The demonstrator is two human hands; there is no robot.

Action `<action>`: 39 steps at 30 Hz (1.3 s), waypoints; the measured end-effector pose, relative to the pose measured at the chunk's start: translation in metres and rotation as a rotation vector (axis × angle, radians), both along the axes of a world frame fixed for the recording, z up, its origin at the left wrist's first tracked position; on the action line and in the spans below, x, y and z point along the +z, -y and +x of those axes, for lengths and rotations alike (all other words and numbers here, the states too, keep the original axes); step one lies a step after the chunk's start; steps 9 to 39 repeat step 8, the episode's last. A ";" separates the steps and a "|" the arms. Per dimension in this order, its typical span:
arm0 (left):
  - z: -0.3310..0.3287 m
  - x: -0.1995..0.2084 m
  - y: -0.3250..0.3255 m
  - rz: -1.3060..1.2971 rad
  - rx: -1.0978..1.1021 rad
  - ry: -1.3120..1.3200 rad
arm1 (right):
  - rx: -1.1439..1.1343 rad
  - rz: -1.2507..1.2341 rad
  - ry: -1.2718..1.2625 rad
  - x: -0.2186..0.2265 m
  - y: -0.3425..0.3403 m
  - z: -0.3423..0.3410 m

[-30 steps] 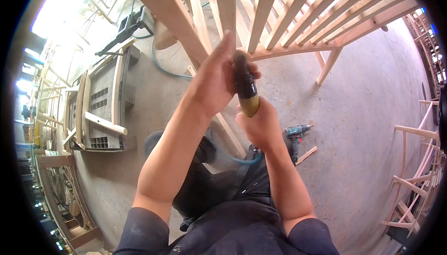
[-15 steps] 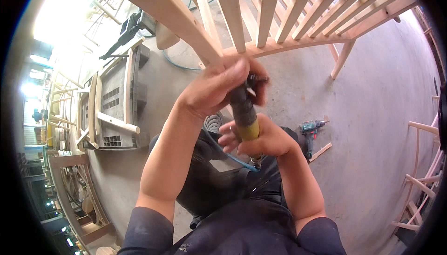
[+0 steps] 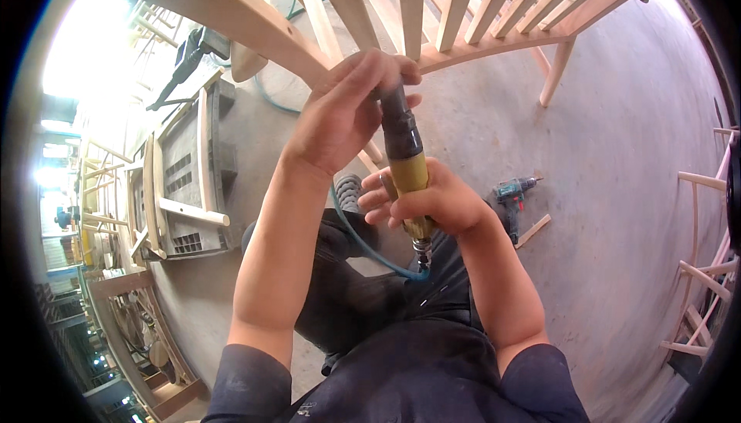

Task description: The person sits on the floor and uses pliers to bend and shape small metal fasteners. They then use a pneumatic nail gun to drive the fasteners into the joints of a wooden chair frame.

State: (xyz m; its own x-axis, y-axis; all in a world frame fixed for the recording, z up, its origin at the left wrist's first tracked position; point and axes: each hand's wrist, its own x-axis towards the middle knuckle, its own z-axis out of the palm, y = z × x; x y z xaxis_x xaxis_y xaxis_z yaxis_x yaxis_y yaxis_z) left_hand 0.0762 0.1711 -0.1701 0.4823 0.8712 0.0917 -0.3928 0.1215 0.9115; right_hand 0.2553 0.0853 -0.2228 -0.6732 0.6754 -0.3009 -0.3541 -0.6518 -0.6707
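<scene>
Left hand (image 3: 340, 118) wraps air tool (image 3: 403, 164) nose below chair frame (image 3: 478, 49) | right hand (image 3: 432, 203) clenched round yellow body | steady both, press lightly.

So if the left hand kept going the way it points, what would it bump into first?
Probably the wooden chair frame. The left hand, wrapped round the air tool, points up toward the slats just past its fingertips, though depth is hard to judge.

Tool tip (image 3: 384, 91) hidden behind fingers (image 3: 363, 76)

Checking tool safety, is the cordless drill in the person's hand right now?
No, the cordless drill lies on the floor, beside the right hand.
</scene>
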 end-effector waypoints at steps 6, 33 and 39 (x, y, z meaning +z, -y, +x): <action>-0.007 -0.007 0.006 -0.118 0.042 -0.108 | -0.060 0.099 0.020 0.002 0.001 0.009; -0.007 -0.010 0.006 -0.186 -0.010 -0.045 | -0.049 0.103 -0.011 -0.001 0.002 0.011; -0.007 -0.010 0.006 -0.186 -0.010 -0.045 | -0.049 0.103 -0.011 -0.001 0.002 0.011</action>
